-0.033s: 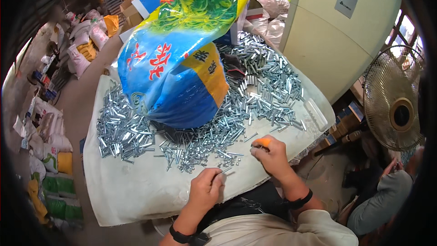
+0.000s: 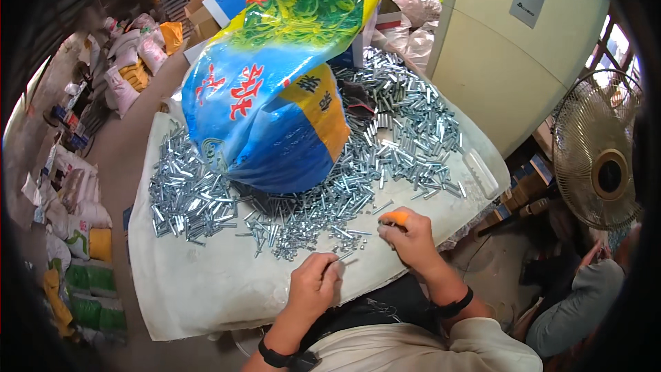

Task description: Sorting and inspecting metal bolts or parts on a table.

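A big heap of small silver bolts (image 2: pixel 303 217) is spread over a table under a white cloth (image 2: pixel 206 289). A large blue, yellow and green woven sack (image 2: pixel 275 103) lies across the heap. My left hand (image 2: pixel 313 288) rests at the near edge of the heap, its fingertips pinched on one thin bolt (image 2: pixel 342 257). My right hand (image 2: pixel 412 235) is closed around a small orange tool (image 2: pixel 394 218), just right of the left hand and touching the bolts.
A small white tray (image 2: pixel 480 172) lies at the table's right edge. A beige cabinet (image 2: pixel 509 55) and a standing fan (image 2: pixel 597 158) are to the right. Another person (image 2: pixel 578 303) sits at the lower right. Filled sacks (image 2: pixel 76 200) line the floor on the left.
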`<control>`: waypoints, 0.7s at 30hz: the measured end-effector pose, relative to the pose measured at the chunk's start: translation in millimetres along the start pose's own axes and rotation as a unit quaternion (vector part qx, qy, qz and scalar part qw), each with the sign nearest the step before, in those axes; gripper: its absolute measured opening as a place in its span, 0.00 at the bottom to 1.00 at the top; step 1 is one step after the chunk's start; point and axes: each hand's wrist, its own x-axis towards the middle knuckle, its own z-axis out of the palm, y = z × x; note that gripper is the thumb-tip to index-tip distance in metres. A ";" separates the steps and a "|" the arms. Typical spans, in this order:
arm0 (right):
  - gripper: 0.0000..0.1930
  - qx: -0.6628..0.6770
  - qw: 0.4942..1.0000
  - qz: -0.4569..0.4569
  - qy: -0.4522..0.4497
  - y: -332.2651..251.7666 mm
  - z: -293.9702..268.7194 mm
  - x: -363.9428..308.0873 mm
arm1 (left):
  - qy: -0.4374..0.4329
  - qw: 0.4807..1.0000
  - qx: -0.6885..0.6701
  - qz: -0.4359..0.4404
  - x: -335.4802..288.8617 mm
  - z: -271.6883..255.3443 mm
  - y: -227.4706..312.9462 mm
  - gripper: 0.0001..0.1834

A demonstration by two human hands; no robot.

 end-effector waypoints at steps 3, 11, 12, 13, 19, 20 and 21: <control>0.10 0.148 0.985 0.059 -0.060 -10.4 15.7 -10.5 | 0.038 0.999 -0.031 -0.010 1.3 3.2 2.3 0.05; 0.11 -0.016 0.980 -0.181 -0.087 -29.2 27.7 -16.6 | 0.056 0.998 0.000 0.038 7.0 0.8 6.4 0.07; 0.11 -0.016 0.980 -0.181 -0.087 -29.5 27.4 -16.9 | 0.055 0.996 0.028 0.060 7.4 0.5 3.8 0.08; 0.12 -0.029 0.978 -0.190 -0.081 -29.6 27.0 -17.4 | 0.055 0.996 0.028 0.059 6.3 -1.0 4.3 0.08; 0.15 0.063 0.992 -0.085 -0.067 -31.3 26.6 -29.4 | 0.011 0.999 0.039 0.027 2.2 -7.8 4.4 0.12; 0.16 0.088 0.992 -0.056 -0.077 -35.2 27.2 -30.4 | -0.001 1.000 0.018 0.006 2.1 -8.2 8.6 0.12; 0.16 0.088 0.992 -0.057 -0.077 -35.5 29.7 -30.8 | -0.014 1.000 -0.004 -0.014 2.2 -7.4 12.1 0.12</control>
